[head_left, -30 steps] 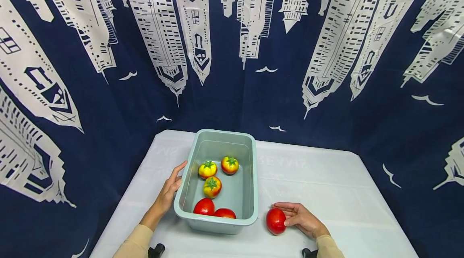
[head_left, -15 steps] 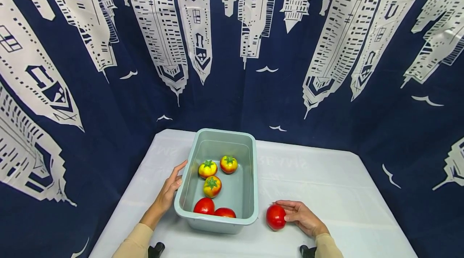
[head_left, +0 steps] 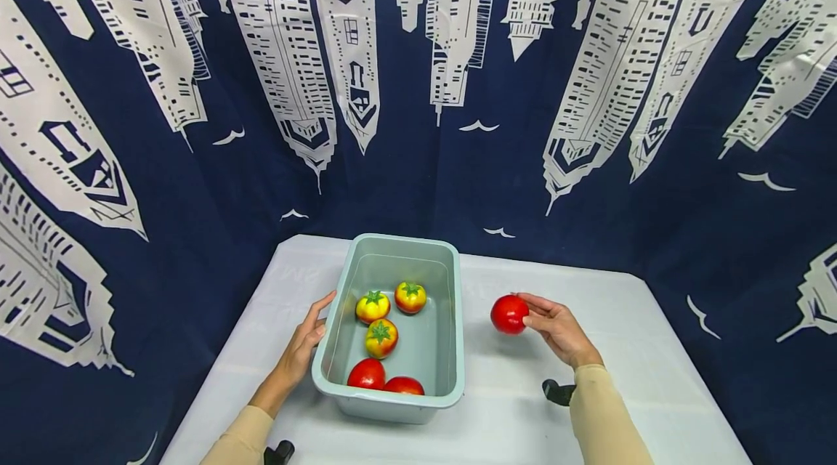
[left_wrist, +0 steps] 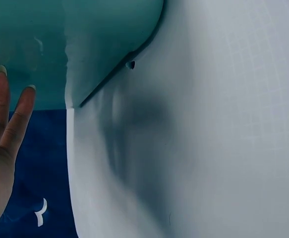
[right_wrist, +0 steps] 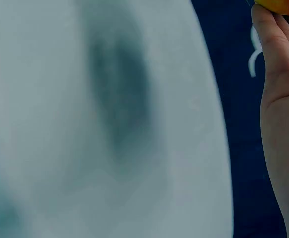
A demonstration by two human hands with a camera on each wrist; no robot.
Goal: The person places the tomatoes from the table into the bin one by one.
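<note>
My right hand (head_left: 559, 327) pinches a round tomato (head_left: 509, 314) between fingers and thumb, right of the pale green bin (head_left: 460, 334). The tomato hangs above the table, a soft shadow below it. It looks red in the head view; in the right wrist view a yellow-orange side of the tomato (right_wrist: 281, 6) shows. My left hand (head_left: 301, 349) rests against the bin's left outer wall with fingers nearly straight; the left wrist view also shows the straight fingers (left_wrist: 20, 119). Inside the bin lie three yellow-red tomatoes (head_left: 382, 338) with green leafy tops and two red ones (head_left: 367, 374), partly hidden by the near rim.
A white cloth covers the table (head_left: 588, 378), with the bin standing left of its middle. Behind and around hangs a dark blue curtain (head_left: 405, 189) printed with white buildings. Black straps or mounts (head_left: 558, 392) sit at the wrists.
My right hand has lifted the red tomato off the table and carried it up and away from me. My left hand and the bin hold still.
</note>
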